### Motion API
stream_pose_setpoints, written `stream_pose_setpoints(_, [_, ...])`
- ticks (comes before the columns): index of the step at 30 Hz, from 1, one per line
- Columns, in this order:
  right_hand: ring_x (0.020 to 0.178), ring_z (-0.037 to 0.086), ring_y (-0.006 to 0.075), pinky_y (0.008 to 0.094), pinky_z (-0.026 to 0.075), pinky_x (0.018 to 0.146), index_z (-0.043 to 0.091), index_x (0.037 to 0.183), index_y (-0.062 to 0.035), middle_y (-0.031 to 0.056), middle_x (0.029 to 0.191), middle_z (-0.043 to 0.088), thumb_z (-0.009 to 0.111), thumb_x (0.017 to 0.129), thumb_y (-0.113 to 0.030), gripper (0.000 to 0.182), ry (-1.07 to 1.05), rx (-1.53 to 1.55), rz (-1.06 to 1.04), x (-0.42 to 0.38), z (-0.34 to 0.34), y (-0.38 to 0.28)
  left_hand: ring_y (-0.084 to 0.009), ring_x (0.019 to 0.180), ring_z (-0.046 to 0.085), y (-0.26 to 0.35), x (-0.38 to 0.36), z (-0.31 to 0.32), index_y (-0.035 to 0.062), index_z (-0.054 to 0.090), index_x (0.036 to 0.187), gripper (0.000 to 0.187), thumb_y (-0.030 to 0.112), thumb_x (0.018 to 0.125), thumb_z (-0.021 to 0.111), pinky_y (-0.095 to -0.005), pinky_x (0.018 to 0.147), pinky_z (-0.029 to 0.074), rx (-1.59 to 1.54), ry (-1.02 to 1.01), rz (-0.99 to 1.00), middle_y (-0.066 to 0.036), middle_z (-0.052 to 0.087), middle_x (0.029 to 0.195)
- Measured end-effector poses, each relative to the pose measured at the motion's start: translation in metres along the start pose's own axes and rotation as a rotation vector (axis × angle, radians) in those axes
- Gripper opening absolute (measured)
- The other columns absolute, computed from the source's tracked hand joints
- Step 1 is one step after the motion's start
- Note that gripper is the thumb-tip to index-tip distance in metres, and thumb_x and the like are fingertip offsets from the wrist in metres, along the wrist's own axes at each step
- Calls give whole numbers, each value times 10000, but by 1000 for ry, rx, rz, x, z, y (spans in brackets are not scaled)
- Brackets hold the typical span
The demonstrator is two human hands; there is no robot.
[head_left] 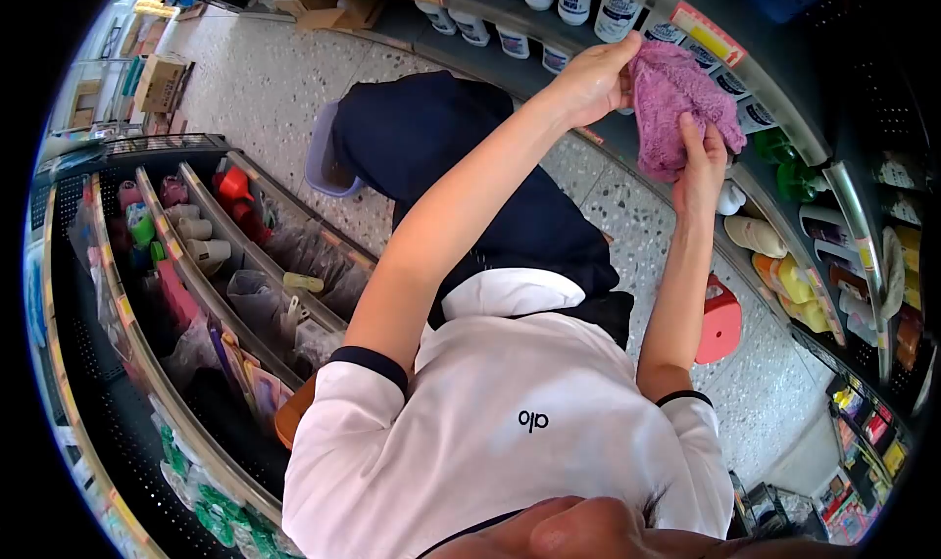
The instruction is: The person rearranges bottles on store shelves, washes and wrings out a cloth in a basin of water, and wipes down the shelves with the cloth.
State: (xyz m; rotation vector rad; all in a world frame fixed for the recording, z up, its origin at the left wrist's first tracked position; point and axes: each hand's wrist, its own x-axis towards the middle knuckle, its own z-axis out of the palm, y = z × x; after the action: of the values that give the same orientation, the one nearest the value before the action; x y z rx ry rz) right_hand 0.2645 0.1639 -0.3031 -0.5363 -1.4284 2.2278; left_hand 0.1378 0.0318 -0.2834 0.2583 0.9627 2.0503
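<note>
A pink-purple cloth (676,98) is stretched between my two hands, in front of the shelf of bottles at the upper right. My left hand (600,81) pinches its left edge, with the thumb along the top. Lower down, my right hand (702,163) grips the cloth's lower right part, fingers pressed onto the fabric. Folds hide some of the fingertips. Just behind the cloth stand several white bottles with dark blue labels (618,15) on the shelf.
A shelf edge with a red-yellow price tag (708,34) runs close by my hands. On the floor are a purple-blue bin (328,157) and a red plastic stool (718,322). Another shelving unit (211,294) stands at the left; cardboard boxes (160,84) sit farther back.
</note>
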Motion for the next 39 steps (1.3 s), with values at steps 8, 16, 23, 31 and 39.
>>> stream_pose_setpoints(8, [1012,623,158,300,485,897,611,1174,-12,76,1138,654,663,902,-83,285,36,-117,0,9,10,18,-161,1029,632,-5,3,-43,29,568,1247,383,273,956,609,-355,886,526,127,-28,-155,-64,643,1153])
stream_pose_setpoints(16, [927,575,100,233,452,830,640,1121,-34,9,1058,638,656,897,-46,224,213,-222,-95,14,-22,43,-153,1083,603,-41,17,-84,89,586,1219,355,346,973,573,-366,933,497,-251,157,-127,-28,632,1176])
stream_pose_setpoints(23, [1025,530,138,266,422,894,583,1229,-51,41,1173,578,609,950,-263,352,494,-345,67,15,-30,81,-181,1056,624,-62,21,-66,114,568,1256,395,394,979,535,-362,923,505,-495,42,-193,-35,652,1143])
stream_pose_setpoints(31, [900,609,173,306,481,814,627,1122,-32,62,998,647,481,978,-489,501,221,323,309,17,27,45,-151,955,641,-103,32,-33,131,606,1182,336,392,983,531,-318,847,521,-572,-113,-495,-21,664,1079])
stream_pose_setpoints(39, [682,545,100,294,442,608,638,876,32,47,775,627,535,979,-353,411,515,-208,141,24,12,71,-103,853,605,-129,35,-23,122,615,1044,242,346,984,549,-271,738,492,-338,68,-294,0,630,944])
